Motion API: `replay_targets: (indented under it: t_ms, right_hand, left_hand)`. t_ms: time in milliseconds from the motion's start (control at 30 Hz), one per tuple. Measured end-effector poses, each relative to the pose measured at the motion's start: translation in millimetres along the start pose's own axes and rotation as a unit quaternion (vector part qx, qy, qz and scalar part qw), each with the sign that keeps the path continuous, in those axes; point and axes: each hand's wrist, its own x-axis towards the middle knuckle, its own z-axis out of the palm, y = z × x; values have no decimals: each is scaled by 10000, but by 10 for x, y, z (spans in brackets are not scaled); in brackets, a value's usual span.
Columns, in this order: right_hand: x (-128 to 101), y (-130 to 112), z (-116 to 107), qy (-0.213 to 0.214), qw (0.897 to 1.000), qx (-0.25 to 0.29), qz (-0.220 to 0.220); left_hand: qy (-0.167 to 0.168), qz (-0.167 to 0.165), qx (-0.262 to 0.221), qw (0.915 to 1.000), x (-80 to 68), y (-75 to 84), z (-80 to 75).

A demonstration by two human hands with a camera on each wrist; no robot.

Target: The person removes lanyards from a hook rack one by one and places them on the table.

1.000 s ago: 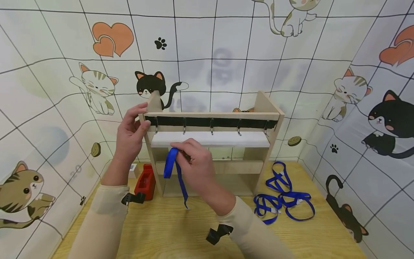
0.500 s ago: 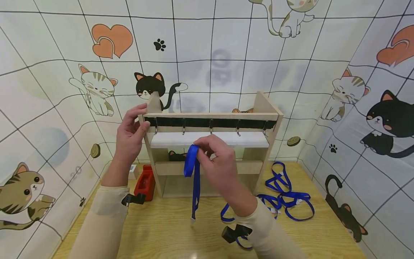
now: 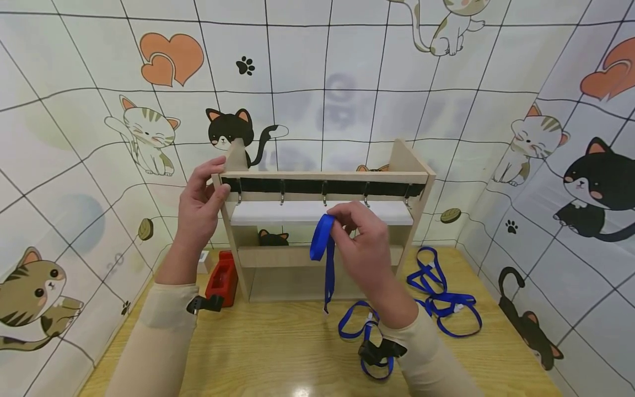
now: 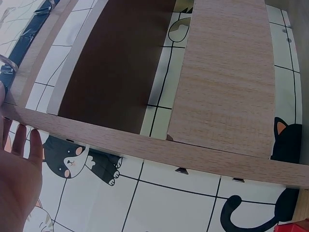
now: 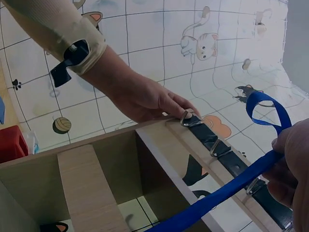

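My left hand [image 3: 200,207] holds the upper left side of a small wooden shelf [image 3: 278,257], thumb on the front and fingers round the outer edge. A black strip [image 3: 302,186] with several metal hooks runs along the shelf's top front. My right hand [image 3: 364,248] pinches a blue lanyard [image 3: 323,237] between thumb and fingers, in front of the white board below the hooks. The lanyard's loop curls over on the left and its tail hangs down. In the right wrist view, the blue lanyard [image 5: 217,195] stretches diagonally past the hooks, apart from them as far as I can tell.
Several more blue lanyards [image 3: 448,298] lie on the wooden table [image 3: 268,353] at the right, some partly under my right forearm. A red tape dispenser [image 3: 222,280] and a small white box [image 3: 204,262] stand left of the shelf. Cat-patterned sheeting [image 3: 302,66] encloses the table.
My right hand has moved right along the front of the shelf, carrying the lanyard from the left part to just right of the middle. The left hand has kept its place.
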Motion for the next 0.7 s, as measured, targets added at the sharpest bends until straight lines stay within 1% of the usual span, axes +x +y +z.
replay_targets:
  t_ms: [200, 467, 700]
  right_hand:
    - [-59, 76, 16, -190, 9997, -15, 147]
    - [-213, 96, 170, -671, 9971, 291, 196]
    - [-371, 104, 282, -1237, 9898, 403, 587]
  left_hand:
    - [-6, 2, 5, 10000, -1, -19, 3]
    - [-15, 29, -56, 10000, 0, -22, 5]
    - [6, 34, 62, 10000, 3, -9, 0]
